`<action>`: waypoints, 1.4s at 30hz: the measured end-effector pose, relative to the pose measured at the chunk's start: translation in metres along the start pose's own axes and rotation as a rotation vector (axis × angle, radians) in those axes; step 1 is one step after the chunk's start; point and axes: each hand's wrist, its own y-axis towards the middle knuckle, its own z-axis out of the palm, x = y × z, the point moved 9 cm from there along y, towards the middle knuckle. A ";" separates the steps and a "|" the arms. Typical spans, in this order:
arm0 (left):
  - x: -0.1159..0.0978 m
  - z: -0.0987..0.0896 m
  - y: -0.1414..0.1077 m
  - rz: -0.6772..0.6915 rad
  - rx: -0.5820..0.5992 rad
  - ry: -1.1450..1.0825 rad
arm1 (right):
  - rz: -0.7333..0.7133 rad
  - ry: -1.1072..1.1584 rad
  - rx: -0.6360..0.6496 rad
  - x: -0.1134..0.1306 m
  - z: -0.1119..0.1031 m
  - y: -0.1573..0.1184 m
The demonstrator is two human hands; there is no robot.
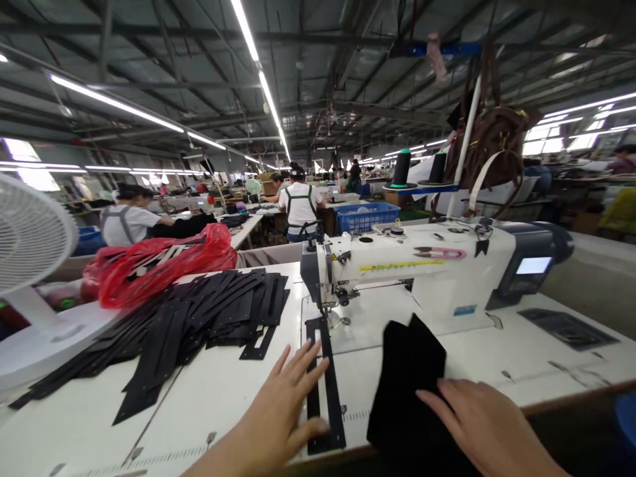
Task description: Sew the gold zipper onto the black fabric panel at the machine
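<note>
Both forearms get cut off at the bottom edge, and the lower part of the black fabric piece (pixel 407 391) runs out of view past the tabletop's (pixel 527 361) near edge. Left hand (pixel 285 411) lies flat with fingers spread wide on a long black slotted strip (pixel 322 387), which runs from the near edge up to the needle of the white sewing machine (pixel 412 268). Right hand (pixel 484 424) rests open on the fabric piece, just right of the strip. Toward the tabletop's left side there's a big messy heap of black strips (pixel 199 318), a red plastic bag (pixel 159 265) behind it, and a white fan (pixel 30 238) at the far left edge. Pink snips (pixel 440 252) sit on top of the machine
</note>
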 end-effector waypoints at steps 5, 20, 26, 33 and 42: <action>-0.028 0.011 -0.025 0.109 0.201 -0.037 | 0.112 0.017 0.204 -0.005 0.017 0.028; -0.001 0.015 -0.037 -0.065 0.174 -0.004 | 0.120 0.152 0.100 -0.006 0.029 0.037; -0.006 0.009 -0.035 -0.063 0.152 -0.012 | -0.075 -0.201 -0.332 0.015 -0.078 0.053; -0.003 0.008 -0.040 -0.022 0.084 -0.021 | -0.245 0.001 0.160 0.111 0.020 0.044; -0.034 -0.005 0.006 -0.058 0.003 -0.085 | 0.144 -0.094 0.073 -0.015 0.038 0.071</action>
